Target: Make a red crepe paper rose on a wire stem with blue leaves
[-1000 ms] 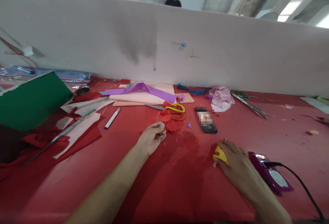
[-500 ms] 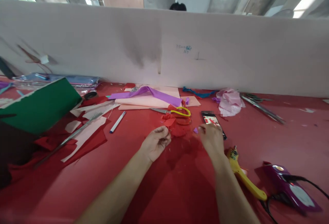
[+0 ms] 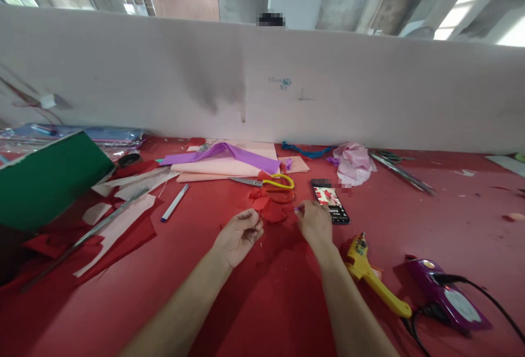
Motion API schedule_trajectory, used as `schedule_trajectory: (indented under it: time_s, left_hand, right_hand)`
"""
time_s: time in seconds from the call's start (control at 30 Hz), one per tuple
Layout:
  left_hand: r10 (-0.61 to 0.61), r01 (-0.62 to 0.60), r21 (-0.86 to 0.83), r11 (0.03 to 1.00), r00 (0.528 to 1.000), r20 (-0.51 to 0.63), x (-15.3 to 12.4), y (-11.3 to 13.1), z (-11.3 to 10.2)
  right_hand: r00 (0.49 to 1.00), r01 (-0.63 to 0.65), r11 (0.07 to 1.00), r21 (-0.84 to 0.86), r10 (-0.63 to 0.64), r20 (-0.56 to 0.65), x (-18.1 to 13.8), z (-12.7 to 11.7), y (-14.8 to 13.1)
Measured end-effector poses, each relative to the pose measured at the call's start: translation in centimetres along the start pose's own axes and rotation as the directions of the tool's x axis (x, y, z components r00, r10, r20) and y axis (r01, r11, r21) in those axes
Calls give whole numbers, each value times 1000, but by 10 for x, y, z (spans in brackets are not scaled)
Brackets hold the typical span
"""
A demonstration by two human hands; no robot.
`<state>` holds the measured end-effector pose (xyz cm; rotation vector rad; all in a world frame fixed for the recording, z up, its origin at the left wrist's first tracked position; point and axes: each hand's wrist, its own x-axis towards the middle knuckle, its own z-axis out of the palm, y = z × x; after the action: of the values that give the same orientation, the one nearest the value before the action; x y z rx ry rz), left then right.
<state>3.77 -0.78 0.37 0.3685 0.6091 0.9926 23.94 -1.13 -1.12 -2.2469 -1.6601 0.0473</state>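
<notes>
Your left hand (image 3: 239,235) curled, pinching small red scrap; right hand (image 3: 315,222) pinching purple bit (image 3: 296,210) beside red crepe pieces (image 3: 268,208). Petal-assembly step; next calls for fine alignment.

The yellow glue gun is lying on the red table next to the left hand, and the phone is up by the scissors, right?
Not quite. In the head view the yellow plastic glue gun lies on the red table beside the right hand, not the left. The black phone does lie near the yellow-handled scissors.
</notes>
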Motion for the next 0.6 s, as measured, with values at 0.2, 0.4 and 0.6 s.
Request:
schedule_trajectory:
  time_s: [0.2,0.4,0.6]
  left_hand:
    - [3,-3,-5,1000,1000,-5,2,-2,-1]
    - [7,-8,-33,999,1000,-8,2,-2,-1]
    - [-16,16,-26,1000,1000,-17,2,-2,0]
  right_hand:
    - [999,-32,983,183,38,-29,-4,-6,-6]
    - [999,-41,817,576,25,36,-7,-7,-15]
    - [982,-100,448,889,-101,161,-28,-4,-48]
